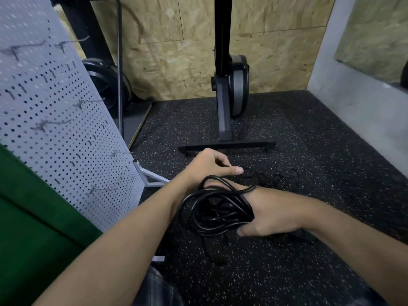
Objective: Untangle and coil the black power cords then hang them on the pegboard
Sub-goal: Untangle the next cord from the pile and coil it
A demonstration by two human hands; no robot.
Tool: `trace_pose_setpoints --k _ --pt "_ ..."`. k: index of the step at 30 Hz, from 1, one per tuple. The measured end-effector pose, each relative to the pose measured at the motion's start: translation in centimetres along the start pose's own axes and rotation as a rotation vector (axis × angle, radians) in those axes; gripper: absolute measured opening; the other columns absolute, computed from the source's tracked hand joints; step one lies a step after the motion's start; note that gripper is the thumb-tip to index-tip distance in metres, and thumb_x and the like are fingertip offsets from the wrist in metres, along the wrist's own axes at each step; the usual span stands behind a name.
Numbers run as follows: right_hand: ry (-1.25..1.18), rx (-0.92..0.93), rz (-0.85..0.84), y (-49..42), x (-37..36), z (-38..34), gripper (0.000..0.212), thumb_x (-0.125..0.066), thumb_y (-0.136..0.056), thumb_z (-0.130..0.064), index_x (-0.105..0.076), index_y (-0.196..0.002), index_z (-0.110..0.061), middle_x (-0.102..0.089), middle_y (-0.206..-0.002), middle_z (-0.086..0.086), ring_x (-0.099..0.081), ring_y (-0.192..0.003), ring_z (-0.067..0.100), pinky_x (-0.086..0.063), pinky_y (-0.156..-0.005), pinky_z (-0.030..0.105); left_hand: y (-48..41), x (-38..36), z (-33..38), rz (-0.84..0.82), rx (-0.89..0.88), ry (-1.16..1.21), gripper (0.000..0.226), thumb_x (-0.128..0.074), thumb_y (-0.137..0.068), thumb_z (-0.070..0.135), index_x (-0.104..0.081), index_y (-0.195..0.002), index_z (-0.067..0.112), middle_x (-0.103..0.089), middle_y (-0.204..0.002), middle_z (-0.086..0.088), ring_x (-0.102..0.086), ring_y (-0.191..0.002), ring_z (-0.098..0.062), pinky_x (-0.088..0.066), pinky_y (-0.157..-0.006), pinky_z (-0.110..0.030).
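Observation:
My right hand (270,214) grips a coil of black power cord (212,214), several loops wrapped round its fingers, low in the middle of the view. My left hand (208,165) is just above the coil with curled fingers pinching a thin strand of cord; its thumb points right. More thin black cord (277,178) lies tangled on the floor behind the hands. A loose end of the coil hangs down to a plug (218,260) near the floor. The grey pegboard (55,120) stands at the left with several metal hooks (53,123) sticking out.
A black exercise machine (229,93) stands on a T-shaped base (227,145) straight ahead on the speckled rubber floor (320,151). A green panel (33,228) fills the lower left. The pegboard's white foot (152,176) juts out near my left forearm. Chipboard walls lie behind.

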State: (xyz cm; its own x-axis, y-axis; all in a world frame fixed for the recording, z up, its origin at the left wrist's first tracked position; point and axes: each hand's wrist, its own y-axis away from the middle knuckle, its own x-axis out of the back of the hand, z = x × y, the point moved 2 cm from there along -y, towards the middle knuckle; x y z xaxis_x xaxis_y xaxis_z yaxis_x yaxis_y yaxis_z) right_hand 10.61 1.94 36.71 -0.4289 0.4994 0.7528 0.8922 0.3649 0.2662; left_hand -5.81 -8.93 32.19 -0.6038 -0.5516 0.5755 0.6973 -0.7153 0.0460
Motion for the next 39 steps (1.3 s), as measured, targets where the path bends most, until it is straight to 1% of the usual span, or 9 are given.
trace_pose_setpoints --k 5,9,14,19,23,28,32,36,39 --pt "0.001 -0.09 0.113 0.6 1.1 0.6 0.088 -0.079 -0.087 -0.023 -0.018 -0.146 -0.046 -0.064 -0.096 -0.004 -0.065 -0.083 0.019 -0.056 -0.075 0.047 0.9 0.9 -2.9 0.095 0.111 -0.152 0.032 -0.071 -0.085 0.027 -0.055 -0.059 0.019 -0.05 -0.062 0.006 -0.046 -0.07 -0.015 -0.035 -0.059 -0.03" --pt "-0.061 -0.048 0.167 0.9 2.0 0.7 0.083 -0.079 -0.087 -0.014 -0.023 -0.137 -0.05 -0.067 -0.083 -0.003 -0.061 -0.065 0.014 -0.049 -0.058 0.035 1.8 0.4 -2.9 0.025 0.029 -0.3 0.028 -0.058 -0.078 0.037 -0.046 -0.059 0.02 -0.045 -0.062 0.004 -0.035 -0.062 -0.007 -0.031 -0.056 -0.031" --pt "-0.008 -0.191 0.116 1.0 2.2 1.5 0.09 -0.079 -0.089 -0.018 -0.021 -0.148 -0.054 -0.067 -0.085 0.0 -0.058 -0.056 0.007 -0.047 -0.05 0.026 1.1 1.3 -3.9 0.146 0.223 -0.434 0.035 -0.071 -0.09 0.016 -0.059 -0.056 0.015 -0.056 -0.058 0.0 -0.049 -0.057 -0.018 -0.041 -0.06 -0.03" --pt "-0.101 -0.176 0.109 0.9 2.2 2.9 0.084 -0.082 -0.084 -0.021 -0.03 -0.14 -0.057 -0.074 -0.098 0.007 -0.072 -0.086 0.032 -0.059 -0.076 0.056 1.6 1.7 -4.5 0.2 0.332 -0.493 0.054 -0.08 -0.089 0.035 -0.046 -0.056 0.01 -0.056 -0.061 -0.019 -0.043 -0.054 -0.026 -0.047 -0.061 -0.045" --pt "-0.12 -0.188 0.077 0.8 1.8 2.3 0.076 -0.079 -0.086 -0.024 -0.025 -0.127 -0.059 -0.071 -0.118 0.016 -0.072 -0.092 0.033 -0.058 -0.082 0.061 1.8 1.8 -5.2 0.29 0.323 -0.533 0.051 -0.075 -0.092 0.033 -0.046 -0.059 0.007 -0.064 -0.081 -0.019 -0.064 -0.084 -0.032 -0.055 -0.065 -0.046" --pt "-0.149 -0.137 -0.053 0.8 1.2 1.8 0.062 -0.078 -0.088 -0.009 -0.034 -0.123 -0.034 -0.071 -0.1 -0.001 -0.062 -0.067 0.001 -0.053 -0.057 0.026 1.6 3.4 -7.3 0.405 0.427 -0.479 0.045 -0.084 -0.086 0.047 -0.062 -0.077 0.008 -0.066 -0.073 -0.009 -0.065 -0.067 -0.027 -0.051 -0.059 -0.035" --pt "-0.121 -0.121 -0.041 0.5 1.1 1.5 0.063 -0.078 -0.086 -0.007 -0.039 -0.123 -0.04 -0.071 -0.096 -0.004 -0.062 -0.064 -0.003 -0.049 -0.056 0.019 2.1 4.2 -8.2 0.462 0.5 -0.442 0.043 -0.08 -0.09 0.042 -0.056 -0.073 0.011 -0.06 -0.068 -0.004 -0.054 -0.058 -0.019 -0.04 -0.054 -0.03" --pt "-0.131 -0.118 -0.002 0.6 0.9 0.9 0.081 -0.078 -0.087 -0.01 -0.027 -0.141 -0.042 -0.071 -0.092 0.005 -0.057 -0.06 0.007 -0.047 -0.054 0.029 2.8 5.5 -8.3 0.613 0.517 -0.359 0.035 -0.078 -0.093 0.039 -0.065 -0.083 0.008 -0.062 -0.07 -0.006 -0.05 -0.054 -0.016 -0.033 -0.047 -0.027" --pt "-0.068 -0.1 0.051 0.8 0.8 0.2 0.098 -0.078 -0.086 -0.015 -0.01 -0.143 -0.056 -0.067 -0.098 0.019 -0.053 -0.065 0.016 -0.05 -0.058 0.045 3.0 4.9 -7.2 0.544 0.502 -0.333 0.032 -0.078 -0.093 0.038 -0.067 -0.085 0.009 -0.065 -0.073 -0.005 -0.051 -0.054 -0.013 -0.035 -0.045 -0.026"
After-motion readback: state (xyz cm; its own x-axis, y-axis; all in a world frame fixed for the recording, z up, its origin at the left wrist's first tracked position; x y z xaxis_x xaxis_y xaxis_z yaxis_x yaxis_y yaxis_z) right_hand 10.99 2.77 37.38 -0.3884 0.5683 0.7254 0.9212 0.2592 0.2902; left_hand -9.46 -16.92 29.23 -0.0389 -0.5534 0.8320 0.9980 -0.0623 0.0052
